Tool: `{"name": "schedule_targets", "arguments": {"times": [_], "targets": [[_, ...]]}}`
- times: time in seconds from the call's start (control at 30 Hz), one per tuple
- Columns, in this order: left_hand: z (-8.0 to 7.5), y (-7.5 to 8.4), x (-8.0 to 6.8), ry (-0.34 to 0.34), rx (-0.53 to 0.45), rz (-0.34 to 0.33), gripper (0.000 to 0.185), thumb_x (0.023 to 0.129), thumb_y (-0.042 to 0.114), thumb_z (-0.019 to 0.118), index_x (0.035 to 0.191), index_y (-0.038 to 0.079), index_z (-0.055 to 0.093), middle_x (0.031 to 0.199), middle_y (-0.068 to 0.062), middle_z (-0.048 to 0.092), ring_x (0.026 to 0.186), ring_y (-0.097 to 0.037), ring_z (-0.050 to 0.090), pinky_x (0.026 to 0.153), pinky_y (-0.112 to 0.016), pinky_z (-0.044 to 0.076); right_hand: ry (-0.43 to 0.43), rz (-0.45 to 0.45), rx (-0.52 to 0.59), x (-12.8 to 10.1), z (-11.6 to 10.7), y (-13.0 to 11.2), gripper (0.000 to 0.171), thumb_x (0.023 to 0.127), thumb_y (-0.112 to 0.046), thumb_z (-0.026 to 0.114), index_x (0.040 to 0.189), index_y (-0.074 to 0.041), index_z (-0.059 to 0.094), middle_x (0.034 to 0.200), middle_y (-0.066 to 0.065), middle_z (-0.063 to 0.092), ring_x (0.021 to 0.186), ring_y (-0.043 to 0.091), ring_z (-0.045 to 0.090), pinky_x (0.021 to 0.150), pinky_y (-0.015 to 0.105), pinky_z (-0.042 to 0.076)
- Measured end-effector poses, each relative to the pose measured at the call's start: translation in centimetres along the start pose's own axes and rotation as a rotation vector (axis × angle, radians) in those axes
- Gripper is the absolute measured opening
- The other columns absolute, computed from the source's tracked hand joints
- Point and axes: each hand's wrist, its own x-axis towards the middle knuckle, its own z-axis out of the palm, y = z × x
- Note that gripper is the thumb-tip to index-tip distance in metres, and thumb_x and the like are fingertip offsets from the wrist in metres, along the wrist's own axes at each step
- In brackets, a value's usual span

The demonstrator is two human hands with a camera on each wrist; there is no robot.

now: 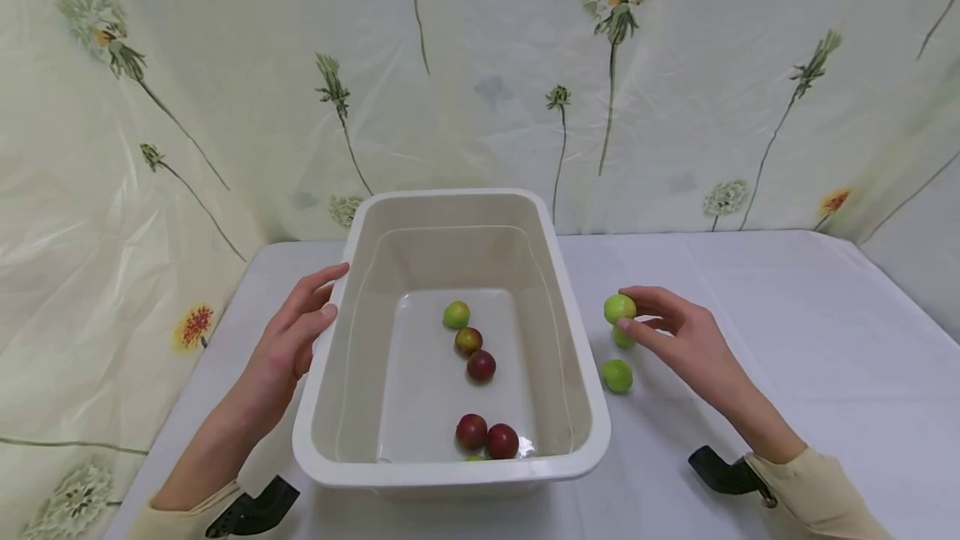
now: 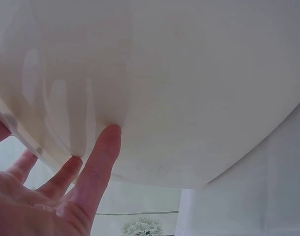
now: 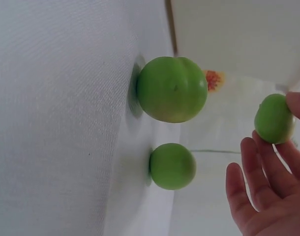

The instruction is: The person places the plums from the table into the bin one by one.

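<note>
Three green plums (image 1: 618, 375) outside, one tub (image 1: 577, 373)

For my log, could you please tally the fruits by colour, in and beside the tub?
Green fruits: 5 (1 in the right hand, 1 half hidden at the tub rim)
Red fruits: 4
Total: 9

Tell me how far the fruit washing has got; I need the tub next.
Done: about six fruits lie in the water of the tub. In hand: the right hand pinches a green fruit above the table; the left hand steadies the tub's side. Left: two green fruits on the table.
</note>
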Motion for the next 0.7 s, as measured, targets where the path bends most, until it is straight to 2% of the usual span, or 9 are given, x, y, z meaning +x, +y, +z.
{"name": "schedule_targets", "arguments": {"times": [0.2,0.47,0.7], "targets": [[0.0,0.0,0.0,-0.002,-0.001,0.006,0.043,0.106,0.029,0.037,0.149,0.023,0.036,0.144,-0.009,0.04,0.111,-0.028,0.061,0.084,-0.04,0.056,0.009,-0.006,0.018,0.4,0.2,-0.1,0.04,0.094,-0.027,0.069,0.132,-0.018,0.06,0.121,0.0,0.064,0.107,0.009,0.057,0.084,0.017,0.048],[0.0,0.0,0.0,0.007,0.001,0.0,0.044,0.106,0.03,0.038,0.149,0.024,0.036,0.144,-0.008,0.04,0.112,-0.028,0.061,0.084,-0.041,0.055,0.018,-0.028,0.066,1.2,0.4,-0.5,0.04,0.094,-0.025,0.068,0.132,-0.018,0.059,0.121,0.002,0.065,0.106,0.011,0.059,0.08,0.021,0.051],[0.0,-0.1,0.1,0.003,-0.009,0.001,0.044,0.106,0.029,0.038,0.149,0.023,0.036,0.144,-0.008,0.04,0.111,-0.026,0.061,0.085,-0.041,0.055,0.035,-0.038,0.075,1.6,0.5,-1.0,0.039,0.094,-0.024,0.069,0.131,-0.017,0.06,0.119,0.002,0.065,0.108,0.01,0.058,0.084,0.02,0.049]]}}
